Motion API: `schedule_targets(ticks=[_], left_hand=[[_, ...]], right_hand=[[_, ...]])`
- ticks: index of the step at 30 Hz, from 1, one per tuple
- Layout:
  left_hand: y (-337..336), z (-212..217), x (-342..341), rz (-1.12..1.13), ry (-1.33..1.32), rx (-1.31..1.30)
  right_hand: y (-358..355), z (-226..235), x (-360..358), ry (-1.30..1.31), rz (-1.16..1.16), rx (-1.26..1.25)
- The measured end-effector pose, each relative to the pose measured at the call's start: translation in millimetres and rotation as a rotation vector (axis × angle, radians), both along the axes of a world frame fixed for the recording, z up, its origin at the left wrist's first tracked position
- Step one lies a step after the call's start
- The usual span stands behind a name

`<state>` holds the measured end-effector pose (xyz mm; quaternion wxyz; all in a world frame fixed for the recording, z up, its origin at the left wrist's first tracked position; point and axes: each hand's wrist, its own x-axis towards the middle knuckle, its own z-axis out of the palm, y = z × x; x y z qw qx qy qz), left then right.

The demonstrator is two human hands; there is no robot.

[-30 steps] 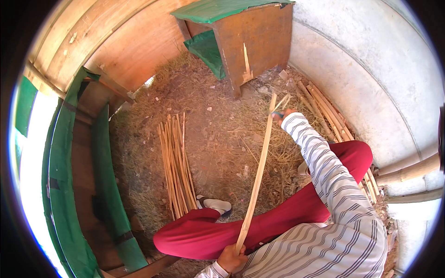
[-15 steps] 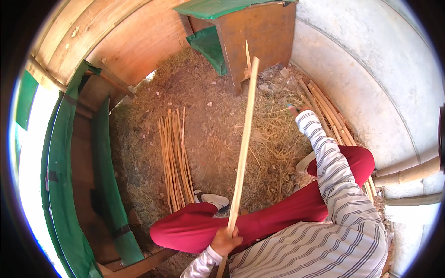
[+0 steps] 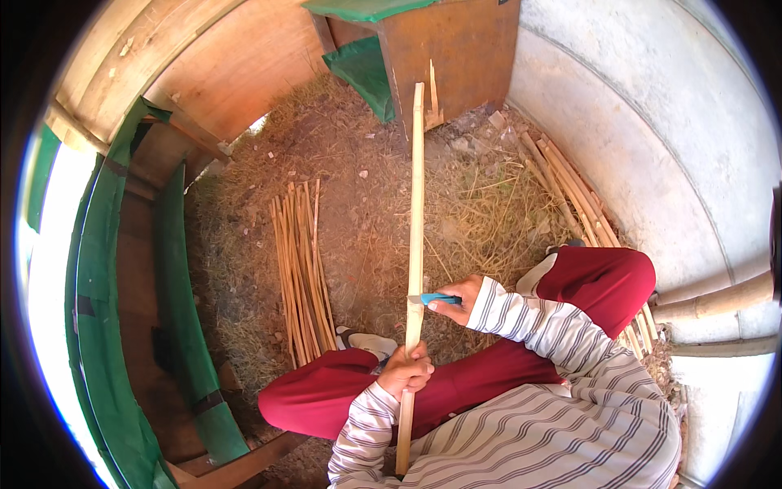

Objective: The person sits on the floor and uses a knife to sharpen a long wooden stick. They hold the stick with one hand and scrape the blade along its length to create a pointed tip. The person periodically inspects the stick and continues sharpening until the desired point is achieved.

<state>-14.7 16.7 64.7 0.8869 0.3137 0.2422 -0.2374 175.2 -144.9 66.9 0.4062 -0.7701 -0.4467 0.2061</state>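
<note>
A long pale bamboo strip (image 3: 416, 204) runs upright through the middle of the view, leading away from my lap. Near its lower end, my left hand (image 3: 405, 372) is wrapped round it. My right hand (image 3: 464, 301) grips a knife with a blue handle (image 3: 441, 299). Its short blade lies against the strip, a little beyond my left hand. The rest of the handle is hidden inside my fingers.
Bundled strips (image 3: 301, 273) lie on the ground to the left, and more long strips (image 3: 574, 191) lie along the pale wall (image 3: 619, 138) at right. Loose shavings (image 3: 489, 212) cover the ground. A wooden cabinet (image 3: 456, 57) stands ahead; a green-covered bench (image 3: 183, 310) is at left.
My right hand has come back from the far right, bringing the knife blade onto the strip. The strip has swung more upright, and my left hand has shifted slightly away from my body.
</note>
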Motion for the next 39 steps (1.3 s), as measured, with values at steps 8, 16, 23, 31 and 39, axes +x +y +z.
schedule_targets(ticks=[8,16,23,31,39], left_hand=[[-8,-4,-3,-0.033,0.051,0.087],[-13,-9,-6,-0.044,0.07,0.069],[-10,-15,-11,-0.095,0.087,0.015],[-15,-9,-20,-0.147,0.117,0.083],[-11,7,-43,-0.188,0.136,0.065]], right_hand=[[-1,-8,7,-0.17,-0.005,-0.119],[7,-13,13,-0.117,-0.136,-0.083],[12,-42,49,-0.148,-0.238,-0.223],[20,-54,79,-0.022,-0.34,-0.46],[27,-43,107,0.086,-0.417,-0.502]])
